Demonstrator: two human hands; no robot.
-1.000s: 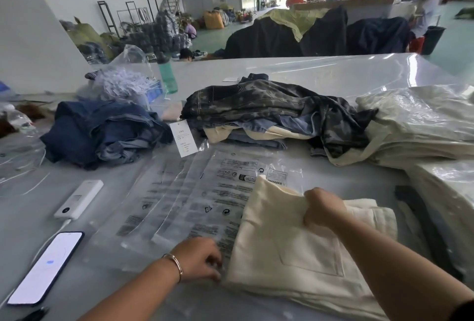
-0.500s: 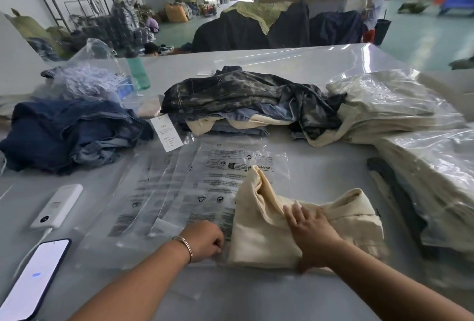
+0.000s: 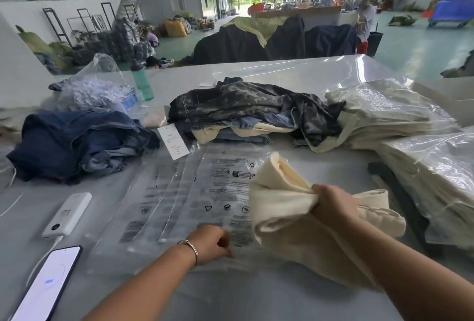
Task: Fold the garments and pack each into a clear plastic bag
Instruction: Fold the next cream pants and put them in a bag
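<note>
— Garment (image 3: 287, 208), cream, folded: where?
— Lower right of centre, bunched in the right hand (image 3: 333, 205), which grips it.
— Left hand (image 3: 210, 243)?
— Bottom centre, fingers curled, pinching the clear plastic bag (image 3: 218, 192) at its near edge on the table (image 3: 230, 295).

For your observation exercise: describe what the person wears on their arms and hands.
Both forearms are bare, with no gloves. The left hand has a thin metal bangle at the wrist. The right hand shows no jewellery; no sleeve is visible.

Head cam, looks fwd/down, close over table (image 3: 256, 300) w/ hands.
</note>
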